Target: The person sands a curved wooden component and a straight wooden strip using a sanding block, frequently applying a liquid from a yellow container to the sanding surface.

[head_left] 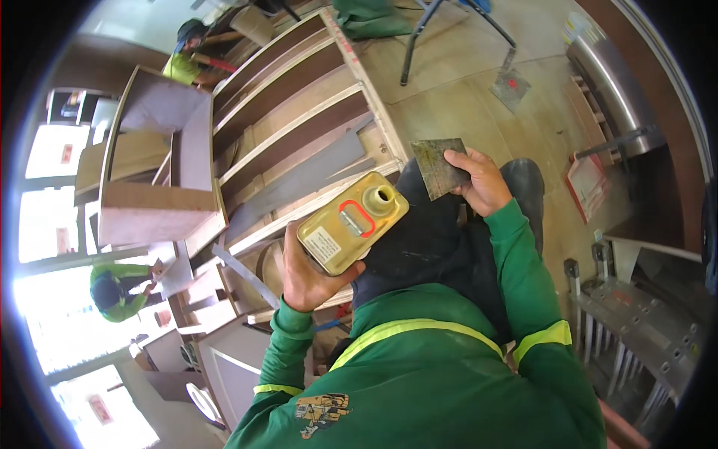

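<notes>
My left hand [299,269] grips a yellowish metal can [329,239] with a red handle and an open round spout facing up. A label is on the can's top near my thumb. In my right hand [482,183] is a thin, square, stained dark plate [437,166], pinched by my thumb on its face and my fingers behind. The plate is held above and to the right of the can, apart from it, over my dark-trousered legs.
A wooden shelving frame [334,92] lies ahead and left, beside wooden boxes [149,202]. Two co-workers [183,67] [116,292] work on the left. At right stand a steel cylinder [613,86] and aluminium ladders [636,322]. Folding metal legs [407,63] stand at top.
</notes>
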The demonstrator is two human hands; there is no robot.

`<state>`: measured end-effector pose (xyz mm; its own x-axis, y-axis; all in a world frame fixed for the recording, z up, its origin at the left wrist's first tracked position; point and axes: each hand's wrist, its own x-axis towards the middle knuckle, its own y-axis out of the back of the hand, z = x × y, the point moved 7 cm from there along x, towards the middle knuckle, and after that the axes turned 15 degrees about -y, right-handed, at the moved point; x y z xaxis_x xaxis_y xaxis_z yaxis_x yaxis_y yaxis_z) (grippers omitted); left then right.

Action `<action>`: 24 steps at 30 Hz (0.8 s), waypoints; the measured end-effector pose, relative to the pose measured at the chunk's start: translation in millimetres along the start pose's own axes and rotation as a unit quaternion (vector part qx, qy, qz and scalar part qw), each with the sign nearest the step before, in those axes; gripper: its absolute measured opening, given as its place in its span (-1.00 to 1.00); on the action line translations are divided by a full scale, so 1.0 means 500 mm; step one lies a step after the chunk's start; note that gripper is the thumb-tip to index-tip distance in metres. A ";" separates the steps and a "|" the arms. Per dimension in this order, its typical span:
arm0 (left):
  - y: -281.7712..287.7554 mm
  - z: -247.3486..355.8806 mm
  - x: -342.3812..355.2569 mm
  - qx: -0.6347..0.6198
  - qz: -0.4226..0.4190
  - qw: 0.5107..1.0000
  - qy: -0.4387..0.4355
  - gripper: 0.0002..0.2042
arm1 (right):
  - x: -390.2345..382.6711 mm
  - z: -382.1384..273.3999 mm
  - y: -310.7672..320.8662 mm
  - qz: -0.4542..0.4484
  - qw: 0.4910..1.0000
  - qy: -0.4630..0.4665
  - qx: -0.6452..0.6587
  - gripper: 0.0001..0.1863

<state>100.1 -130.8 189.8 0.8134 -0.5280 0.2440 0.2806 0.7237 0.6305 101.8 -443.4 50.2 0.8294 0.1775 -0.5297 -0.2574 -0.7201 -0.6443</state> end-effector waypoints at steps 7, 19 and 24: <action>-0.076 0.110 0.125 0.141 -0.089 0.978 -0.121 -0.14 | -0.111 0.010 0.063 0.041 0.996 0.035 0.076 -0.73; -0.179 0.164 0.187 0.190 -0.130 0.951 -0.205 -0.15 | -0.117 0.062 0.166 0.084 0.994 0.022 0.063 -0.70; -0.189 0.171 0.190 0.204 -0.143 0.943 -0.218 -0.17 | -0.126 0.052 0.156 0.107 0.993 0.004 0.047 -0.69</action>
<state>107.2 -287.4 216.3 0.4219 -0.8732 0.2439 0.1652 0.3385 0.9264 16.4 -493.2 19.2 0.7544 0.0210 -0.6561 -0.4735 -0.6748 -0.5661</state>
